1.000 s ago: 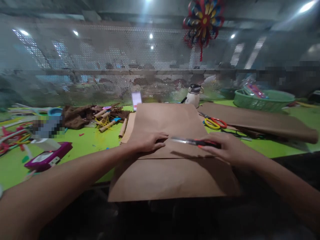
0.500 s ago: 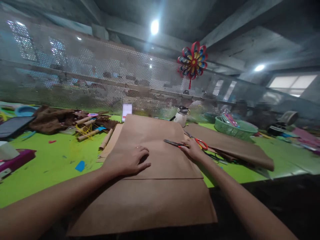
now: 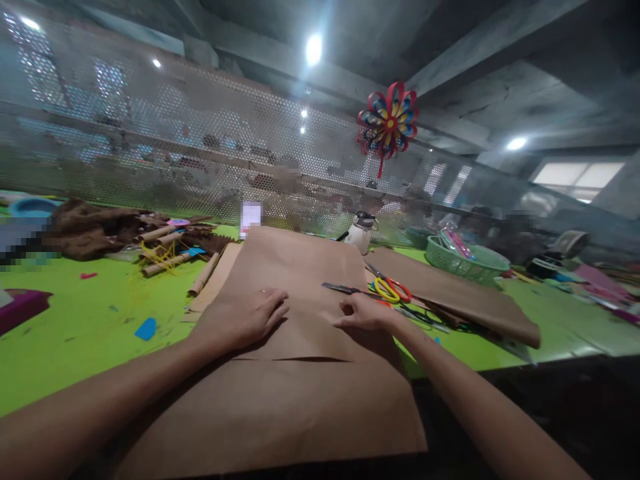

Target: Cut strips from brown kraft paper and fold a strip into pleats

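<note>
A large sheet of brown kraft paper [image 3: 305, 267] lies over the bench in front of me, with a second brown sheet [image 3: 280, 413] below it that hangs past the front edge. On the upper sheet my left hand [image 3: 260, 313] rests flat with its fingers stretched out. My right hand [image 3: 365, 312] hovers over or touches the paper's right side, holding nothing, with a gap between thumb and curled fingers. Just beyond it lie dark-bladed scissors [image 3: 340, 288], their handles partly hidden. Yellow-handled scissors [image 3: 386, 291] and red-handled scissors [image 3: 400, 292] lie beside that hand.
Paper tubes [image 3: 165, 263] with yellow string lie on the green table [image 3: 95, 340] at left, near brown cloth [image 3: 95, 230]. A white bottle [image 3: 360, 233] stands behind. Folded brown paper [image 3: 460, 293] and a green basket [image 3: 467, 260] sit at right.
My right hand has let go of the dark-bladed scissors, which now lie on the paper, and has come nearer to me. My left hand still rests on the sheet. The view has shifted slightly.
</note>
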`<state>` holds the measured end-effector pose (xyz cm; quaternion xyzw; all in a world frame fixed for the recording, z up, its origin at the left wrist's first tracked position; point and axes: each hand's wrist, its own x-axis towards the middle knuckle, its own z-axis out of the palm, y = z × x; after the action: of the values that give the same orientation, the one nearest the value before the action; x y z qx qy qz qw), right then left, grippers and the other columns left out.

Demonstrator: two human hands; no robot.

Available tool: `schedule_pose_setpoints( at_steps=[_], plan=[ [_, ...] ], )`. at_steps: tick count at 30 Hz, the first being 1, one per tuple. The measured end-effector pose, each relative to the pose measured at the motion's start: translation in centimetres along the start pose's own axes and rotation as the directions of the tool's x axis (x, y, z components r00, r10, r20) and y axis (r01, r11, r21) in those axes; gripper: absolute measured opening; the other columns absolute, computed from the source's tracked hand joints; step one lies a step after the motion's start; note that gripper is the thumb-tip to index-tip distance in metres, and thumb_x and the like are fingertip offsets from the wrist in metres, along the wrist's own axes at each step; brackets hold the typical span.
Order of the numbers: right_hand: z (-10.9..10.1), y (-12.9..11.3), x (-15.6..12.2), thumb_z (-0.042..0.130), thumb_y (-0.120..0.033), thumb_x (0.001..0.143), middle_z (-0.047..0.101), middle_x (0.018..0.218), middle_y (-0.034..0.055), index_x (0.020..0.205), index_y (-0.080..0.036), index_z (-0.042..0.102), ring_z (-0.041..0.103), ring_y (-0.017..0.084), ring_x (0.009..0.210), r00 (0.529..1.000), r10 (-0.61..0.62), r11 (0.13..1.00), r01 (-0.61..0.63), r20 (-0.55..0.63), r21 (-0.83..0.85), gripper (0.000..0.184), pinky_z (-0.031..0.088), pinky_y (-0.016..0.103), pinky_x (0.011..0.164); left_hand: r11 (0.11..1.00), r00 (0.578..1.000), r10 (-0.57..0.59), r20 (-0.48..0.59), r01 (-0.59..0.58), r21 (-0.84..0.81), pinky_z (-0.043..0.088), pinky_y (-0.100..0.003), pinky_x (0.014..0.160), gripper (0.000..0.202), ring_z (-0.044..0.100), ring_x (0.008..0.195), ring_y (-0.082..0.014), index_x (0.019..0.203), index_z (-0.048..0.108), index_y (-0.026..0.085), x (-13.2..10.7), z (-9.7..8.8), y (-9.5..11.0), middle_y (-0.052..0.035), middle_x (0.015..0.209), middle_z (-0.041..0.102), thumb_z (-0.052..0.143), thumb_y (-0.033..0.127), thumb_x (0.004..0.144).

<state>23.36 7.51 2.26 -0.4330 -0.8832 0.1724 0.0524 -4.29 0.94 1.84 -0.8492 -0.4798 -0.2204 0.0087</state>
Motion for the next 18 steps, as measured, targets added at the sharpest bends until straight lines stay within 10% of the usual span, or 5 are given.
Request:
schedule_pose_setpoints(
  at_steps=[8, 13, 18],
  plan=[
    [1.0, -1.0, -3.1, 0.048, -0.032, 0.085, 0.054, 0.065, -0.001, 0.067, -0.015, 0.053, 0.046, 0.011, 0.062, 0.961, -0.059, 0.997, 0.069, -0.271, 0.03, 0.025, 0.032, 0.022, 0.057, 0.962, 0.947, -0.258, -0.192, 0.271, 0.04, 0.042, -0.034, 0.081, 0.04, 0.058, 0.091, -0.0229, 0.105, 0.056, 0.016, 0.0, -0.1, -1.1, -0.0109, 0.101, 0.064, 0.025, 0.038, 0.092],
    [0.0, -0.9, -4.1, 0.049, -0.03, 0.084, 0.053, 0.062, -0.0008, 0.062, -0.015, 0.051, 0.046, 0.012, 0.06, 0.945, -0.033, 0.999, 0.034, -0.327, -0.002, 0.026, 0.031, 0.023, 0.056, 0.979, 0.984, -0.178, -0.023, 0.179, 0.095, 0.042, -0.033, 0.067, 0.046, 0.06, 0.073, -0.023, 0.085, 0.062, 0.018, 0.7, -0.1, -2.5, -0.0093, 0.081, 0.066, 0.029, 0.05, 0.089],
    [-0.4, 0.9, -4.0, 0.049, -0.027, 0.084, 0.061, 0.072, 0.002, 0.071, -0.016, 0.057, 0.052, 0.014, 0.068, 0.895, -0.006, 0.994, 0.052, -0.446, 0.092, 0.019, 0.037, 0.025, 0.064, 0.983, 0.989, -0.128, -0.069, 0.136, 0.122, 0.043, -0.036, 0.08, 0.045, 0.058, 0.091, -0.0251, 0.11, 0.056, 0.018, 0.5, 0.4, -3.6, -0.0114, 0.105, 0.063, 0.037, 0.051, 0.086]
  ],
)
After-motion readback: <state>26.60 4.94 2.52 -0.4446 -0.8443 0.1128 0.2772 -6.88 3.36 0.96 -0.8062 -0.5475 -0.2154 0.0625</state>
